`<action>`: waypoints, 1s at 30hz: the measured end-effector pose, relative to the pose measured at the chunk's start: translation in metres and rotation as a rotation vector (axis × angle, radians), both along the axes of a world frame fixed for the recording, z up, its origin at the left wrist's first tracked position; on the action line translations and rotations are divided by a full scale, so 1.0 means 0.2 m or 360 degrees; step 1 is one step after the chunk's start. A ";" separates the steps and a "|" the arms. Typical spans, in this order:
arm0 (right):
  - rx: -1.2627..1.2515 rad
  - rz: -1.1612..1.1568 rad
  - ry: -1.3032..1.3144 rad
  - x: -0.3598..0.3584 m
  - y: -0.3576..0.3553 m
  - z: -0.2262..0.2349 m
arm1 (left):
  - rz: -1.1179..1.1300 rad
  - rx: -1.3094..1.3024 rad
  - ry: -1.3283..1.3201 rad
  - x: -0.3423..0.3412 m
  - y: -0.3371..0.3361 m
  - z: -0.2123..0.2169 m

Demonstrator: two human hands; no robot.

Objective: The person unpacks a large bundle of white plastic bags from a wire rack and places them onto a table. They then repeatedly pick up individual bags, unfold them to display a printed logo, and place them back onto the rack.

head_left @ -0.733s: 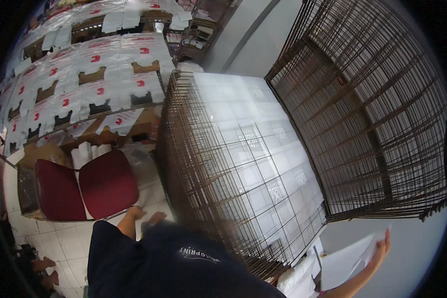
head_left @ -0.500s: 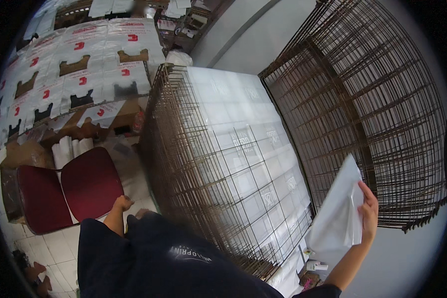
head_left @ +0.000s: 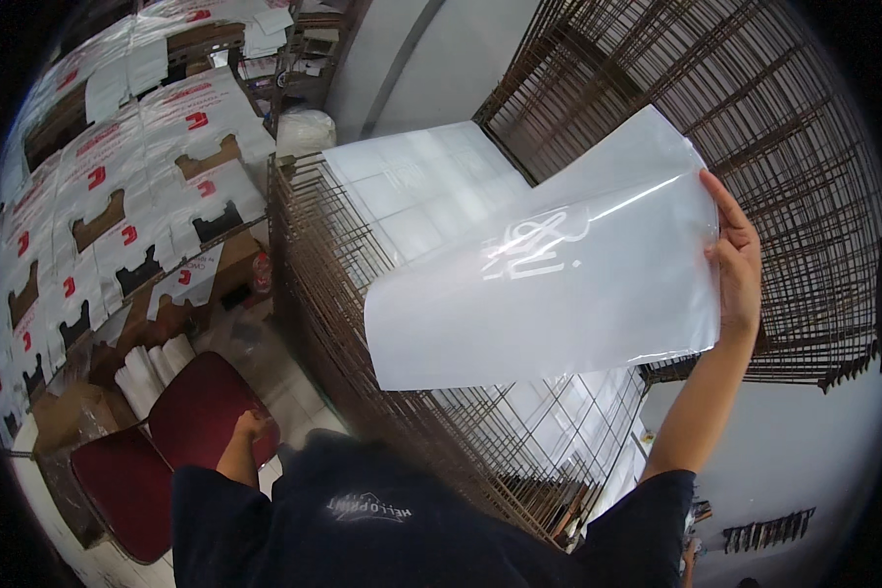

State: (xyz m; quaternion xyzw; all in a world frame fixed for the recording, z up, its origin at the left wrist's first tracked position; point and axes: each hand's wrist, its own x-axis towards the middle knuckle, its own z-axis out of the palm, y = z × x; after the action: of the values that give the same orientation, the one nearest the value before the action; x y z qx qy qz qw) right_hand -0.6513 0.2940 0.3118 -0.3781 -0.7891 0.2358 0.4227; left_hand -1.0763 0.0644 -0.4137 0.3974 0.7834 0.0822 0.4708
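Observation:
A flat, translucent plastic bag (head_left: 559,284) with white printed lettering spreads over the wire drying rack. My right hand (head_left: 737,260) grips its right edge, thumb on top and fingers along the far side. Underneath, the rack's lowered wire trays (head_left: 519,431) bear more printed plastic bags (head_left: 402,186), partly covered by the one I hold. Down by my left side, my left hand (head_left: 250,423) hangs in front of a dark red chair (head_left: 201,412). Its fingers look loosely curled, with nothing visible in them.
Raised wire trays (head_left: 715,147) lean up at the right against a grey wall. On the left, rows of silvery plastic bags (head_left: 98,186) with red print cover another surface. Beneath them are cardboard boxes (head_left: 78,421) and white rolls (head_left: 157,372).
My right hand has moved up, swinging the plastic bag leftward over the rack so that its printed face spreads out. My view has shifted to the right; my left hand stays low by the chair.

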 end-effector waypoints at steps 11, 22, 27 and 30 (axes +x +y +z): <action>-0.0521 -0.0691 0.0855 0.49 0.14 -1.44 | -0.0258 0.0064 0.0048 0.06 -0.01 -0.29; -0.0893 -0.0882 0.1000 0.33 -0.07 -1.90 | -0.0895 0.0205 0.0194 -0.05 0.13 -0.23; -0.0962 -0.0774 0.1238 0.36 -0.03 -1.79 | -0.0772 0.0245 -0.0081 -0.03 0.17 -0.28; -0.0995 -0.0646 0.1378 0.33 -0.02 -1.69 | -0.0907 0.0218 0.0019 0.03 0.21 -0.11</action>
State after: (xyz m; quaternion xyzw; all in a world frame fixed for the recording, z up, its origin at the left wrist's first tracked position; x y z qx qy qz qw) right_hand -0.5844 0.2903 -0.0268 -0.4982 -0.3482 0.5055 0.6124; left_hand -1.0702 0.1059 -0.4361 0.6328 0.6356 -0.0031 0.4423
